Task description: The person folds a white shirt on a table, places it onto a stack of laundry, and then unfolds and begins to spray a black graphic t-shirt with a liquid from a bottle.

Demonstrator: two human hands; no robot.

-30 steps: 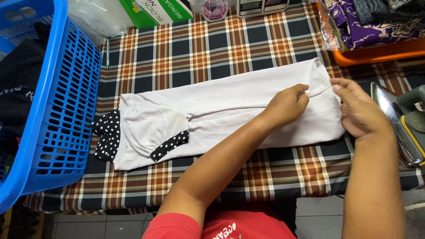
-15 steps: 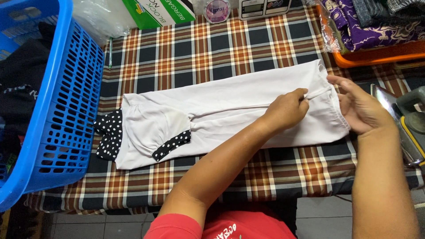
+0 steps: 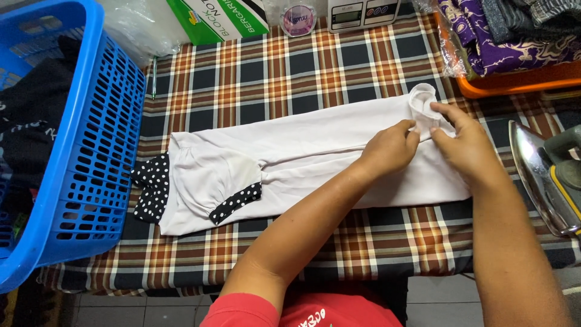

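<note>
The white garment (image 3: 315,160) is lying lengthwise across the plaid-covered table (image 3: 290,79), already folded into 1 long narrow strip, with its black polka-dot trim (image 3: 151,188) showing at the end nearest the blue laundry basket (image 3: 91,151). At the opposite end, both hands are meeting on the cloth. The left hand (image 3: 387,150) is pressing down on the fabric with its fingers curled together, pinching the edge just below a small turned-up flap. The right hand (image 3: 466,151) is resting beside it, thumb and forefinger closed on that same flap, which is standing up and curling over into a loop at the strip's far corner.

Judging by how things lie, the lengthwise folds appear done and smooth, and the crosswise fold is only beginning: just the end corner is lifted, and the rest of the strip is lying flat and full length.

An iron (image 3: 544,175) is sitting on its side just beside the right hand, near the table edge. An orange tray (image 3: 514,82) with purple patterned cloth is sitting at the far corner, and a green and white box (image 3: 218,18) is lying along the back edge
</note>
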